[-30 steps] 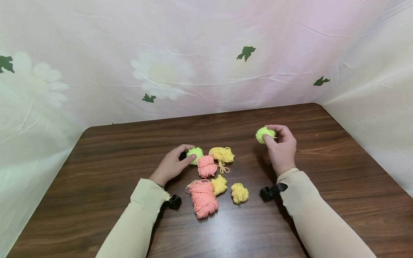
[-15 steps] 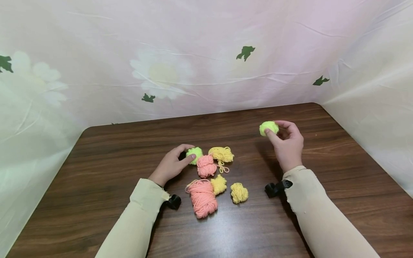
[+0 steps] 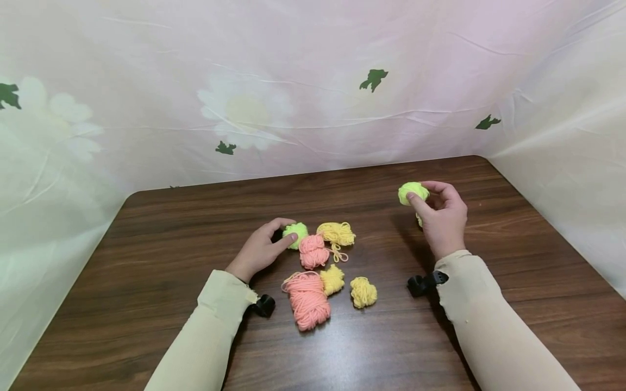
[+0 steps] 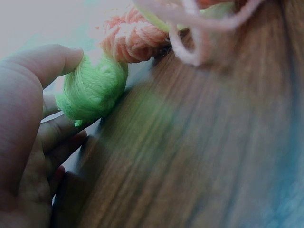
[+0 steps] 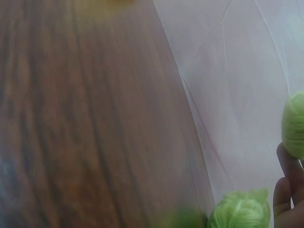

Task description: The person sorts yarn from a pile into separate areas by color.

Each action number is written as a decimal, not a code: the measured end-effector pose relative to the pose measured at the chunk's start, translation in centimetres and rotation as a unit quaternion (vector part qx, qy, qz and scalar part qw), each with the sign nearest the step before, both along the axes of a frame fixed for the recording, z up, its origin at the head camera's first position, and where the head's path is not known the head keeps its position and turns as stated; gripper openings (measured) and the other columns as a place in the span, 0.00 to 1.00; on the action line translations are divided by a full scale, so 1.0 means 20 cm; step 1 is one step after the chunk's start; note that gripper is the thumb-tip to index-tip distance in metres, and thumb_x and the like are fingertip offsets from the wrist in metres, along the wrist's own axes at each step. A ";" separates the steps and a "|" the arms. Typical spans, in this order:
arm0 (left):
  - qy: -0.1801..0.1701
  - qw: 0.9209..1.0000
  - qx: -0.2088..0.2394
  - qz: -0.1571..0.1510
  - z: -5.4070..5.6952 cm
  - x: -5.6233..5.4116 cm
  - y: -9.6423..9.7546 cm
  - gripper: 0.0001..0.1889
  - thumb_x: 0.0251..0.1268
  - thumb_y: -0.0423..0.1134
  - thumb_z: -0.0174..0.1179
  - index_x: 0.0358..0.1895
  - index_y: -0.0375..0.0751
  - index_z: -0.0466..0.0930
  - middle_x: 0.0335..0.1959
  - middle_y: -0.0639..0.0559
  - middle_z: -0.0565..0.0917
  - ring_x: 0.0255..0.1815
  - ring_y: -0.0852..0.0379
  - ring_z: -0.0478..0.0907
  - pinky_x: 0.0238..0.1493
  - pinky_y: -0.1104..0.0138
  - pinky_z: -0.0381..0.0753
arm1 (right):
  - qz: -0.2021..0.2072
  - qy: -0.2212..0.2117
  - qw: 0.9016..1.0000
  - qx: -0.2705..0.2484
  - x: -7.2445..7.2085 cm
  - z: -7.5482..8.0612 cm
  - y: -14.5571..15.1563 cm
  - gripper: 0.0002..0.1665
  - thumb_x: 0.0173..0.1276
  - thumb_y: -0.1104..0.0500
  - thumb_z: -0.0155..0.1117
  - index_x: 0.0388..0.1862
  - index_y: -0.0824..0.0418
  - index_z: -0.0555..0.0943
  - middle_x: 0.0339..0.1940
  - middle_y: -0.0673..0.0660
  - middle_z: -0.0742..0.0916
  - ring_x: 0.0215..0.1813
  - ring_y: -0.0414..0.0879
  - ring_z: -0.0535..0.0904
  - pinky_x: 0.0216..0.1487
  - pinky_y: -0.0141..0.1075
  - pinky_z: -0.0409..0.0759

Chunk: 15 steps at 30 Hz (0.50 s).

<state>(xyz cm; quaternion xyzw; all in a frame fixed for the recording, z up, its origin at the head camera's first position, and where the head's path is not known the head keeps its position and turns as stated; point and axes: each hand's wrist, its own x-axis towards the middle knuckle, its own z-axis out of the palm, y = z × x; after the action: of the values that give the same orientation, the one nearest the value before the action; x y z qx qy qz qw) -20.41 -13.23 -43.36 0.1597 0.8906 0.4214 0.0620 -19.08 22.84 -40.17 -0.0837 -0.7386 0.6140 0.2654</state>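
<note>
On the dark wooden table my left hand point(image 3: 261, 247) holds a neon-green yarn ball point(image 3: 295, 235) between thumb and fingers; the left wrist view shows the thumb on top of this ball point(image 4: 92, 88). Against the ball's right side lies a small pink yarn bundle point(image 3: 313, 252). Farther right, my right hand point(image 3: 442, 217) pinches another neon-green yarn ball point(image 3: 412, 193) with the thumb in front, raised over the table. Beneath that hand peeks a small yellowish-green bit of yarn point(image 3: 418, 220), mostly hidden. The right wrist view has a second green ball point(image 5: 240, 211) below the held one point(image 5: 294, 126).
Nearer the person lie a large pink yarn skein point(image 3: 309, 304) and two small yellow yarn balls, one touching it point(image 3: 332, 279) and one apart point(image 3: 363, 293). A yellow yarn bundle point(image 3: 336, 234) with loose loops sits behind. A floral cloth point(image 3: 313, 81) hangs along the table's back edge.
My right hand has moved right and slightly farther away with its green ball. The yellowish-green bit of yarn now shows beneath it. My left hand and the other yarn stay put.
</note>
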 end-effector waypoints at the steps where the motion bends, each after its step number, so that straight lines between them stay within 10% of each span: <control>1: 0.000 1.000 0.000 0.000 0.00 0.00 0.00 0.22 0.74 0.53 0.59 0.66 0.50 0.76 0.63 0.47 0.78 0.69 0.46 0.70 0.69 0.47 0.66 | 0.000 0.000 1.000 0.001 0.00 0.00 0.00 0.19 0.62 0.59 0.75 0.52 0.57 0.82 0.46 0.48 0.85 0.43 0.40 0.81 0.26 0.24 0.76; 15: 0.002 1.000 0.001 0.001 -0.01 0.00 0.00 0.22 0.73 0.53 0.59 0.65 0.50 0.77 0.62 0.48 0.79 0.69 0.47 0.70 0.69 0.48 0.66 | 0.001 0.008 0.999 -0.031 -0.01 0.01 0.03 0.19 0.61 0.60 0.77 0.50 0.58 0.82 0.44 0.49 0.85 0.43 0.41 0.81 0.31 0.24 0.79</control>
<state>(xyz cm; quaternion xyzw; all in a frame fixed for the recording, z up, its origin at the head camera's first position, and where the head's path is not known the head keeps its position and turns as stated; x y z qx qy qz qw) -20.50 -13.21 -43.48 0.1600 0.8902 0.4223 0.0593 -19.22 23.37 -39.98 -0.0868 -0.7171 0.6376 0.2677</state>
